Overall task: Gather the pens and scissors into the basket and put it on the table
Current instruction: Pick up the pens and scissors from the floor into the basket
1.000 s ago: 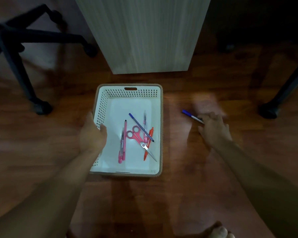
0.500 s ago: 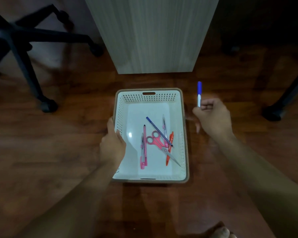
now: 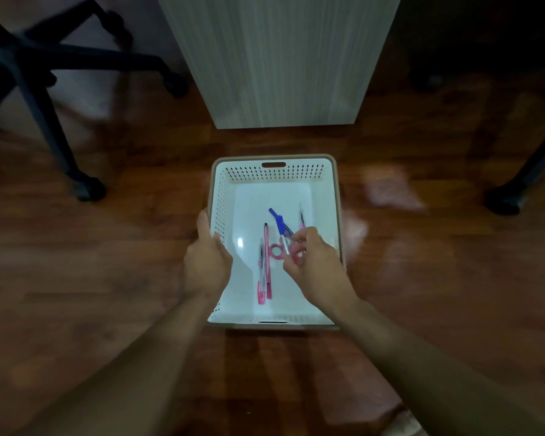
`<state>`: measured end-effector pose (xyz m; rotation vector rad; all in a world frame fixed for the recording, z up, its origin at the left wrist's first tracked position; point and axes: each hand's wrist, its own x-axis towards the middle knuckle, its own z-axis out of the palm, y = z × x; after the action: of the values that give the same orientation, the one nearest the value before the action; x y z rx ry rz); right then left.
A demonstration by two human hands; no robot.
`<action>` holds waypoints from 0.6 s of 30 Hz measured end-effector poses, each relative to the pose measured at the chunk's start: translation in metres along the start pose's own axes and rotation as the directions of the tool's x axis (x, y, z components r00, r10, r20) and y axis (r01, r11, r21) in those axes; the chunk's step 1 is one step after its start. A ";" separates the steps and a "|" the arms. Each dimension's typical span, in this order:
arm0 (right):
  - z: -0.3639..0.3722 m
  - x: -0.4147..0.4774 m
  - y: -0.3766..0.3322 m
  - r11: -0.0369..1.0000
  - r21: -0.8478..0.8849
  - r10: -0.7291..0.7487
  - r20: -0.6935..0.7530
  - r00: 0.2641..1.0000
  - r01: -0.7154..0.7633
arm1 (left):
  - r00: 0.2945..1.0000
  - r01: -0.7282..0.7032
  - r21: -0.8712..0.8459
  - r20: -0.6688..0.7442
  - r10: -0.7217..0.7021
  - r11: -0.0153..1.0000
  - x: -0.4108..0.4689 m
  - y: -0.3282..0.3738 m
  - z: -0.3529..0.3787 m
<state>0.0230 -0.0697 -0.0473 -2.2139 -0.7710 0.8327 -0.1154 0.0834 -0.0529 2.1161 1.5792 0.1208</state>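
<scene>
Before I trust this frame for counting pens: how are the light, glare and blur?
Head view: dim overall; the white basket is the brightest area, with a glare spot on its floor. The right hand and blue-capped pen are slightly motion-blurred; pale reflections smear the wooden floor; the wide-angle lens bends the edges.

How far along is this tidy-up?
Nearly through the gathering. Two pink pens and the pink scissors already lie in the white basket. The right hand is over the basket, its fingers on a blue-capped pen; the left hand grips the basket's left wall. No loose pens show on the floor. Left: lifting the basket onto the table.
</scene>
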 end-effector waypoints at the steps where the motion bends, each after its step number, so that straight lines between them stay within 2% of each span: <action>1: -0.001 0.000 0.002 0.998 -0.024 -0.052 -0.026 0.998 0.052 | 1.000 -0.002 -0.001 -0.001 0.002 1.000 0.000 0.000 0.000; 4: -0.012 0.000 0.007 0.928 -0.267 -0.309 -0.169 0.936 0.258 | 1.000 0.010 -0.002 0.016 -0.009 1.000 0.002 -0.002 0.000; 6: -0.021 0.002 0.012 0.903 -0.361 -0.338 -0.268 0.902 0.232 | 0.999 0.017 0.000 0.034 -0.017 1.000 0.001 0.000 -0.001; 8: -0.029 0.003 0.015 0.957 -0.266 -0.205 -0.351 0.914 0.112 | 0.999 0.010 -0.004 0.038 -0.010 1.000 0.000 0.000 -0.002; 10: -0.034 0.011 0.022 0.991 -0.131 -0.074 -0.349 0.934 0.029 | 1.000 -0.012 -0.029 0.017 0.013 0.999 0.003 -0.004 0.000; 14: -0.040 0.023 0.031 0.964 0.213 0.195 -0.177 0.965 -0.156 | 0.999 -0.051 -0.093 0.008 0.052 0.994 0.008 -0.011 -0.001; 18: -0.036 0.034 0.041 0.912 0.342 0.249 -0.022 0.968 -0.227 | 1.000 -0.029 -0.110 0.001 0.030 0.993 0.012 -0.010 0.003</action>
<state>0.0820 -0.0837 -0.0673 -2.0341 -0.2989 0.9278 -0.1194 0.0954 -0.0622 2.0540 1.5049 0.2098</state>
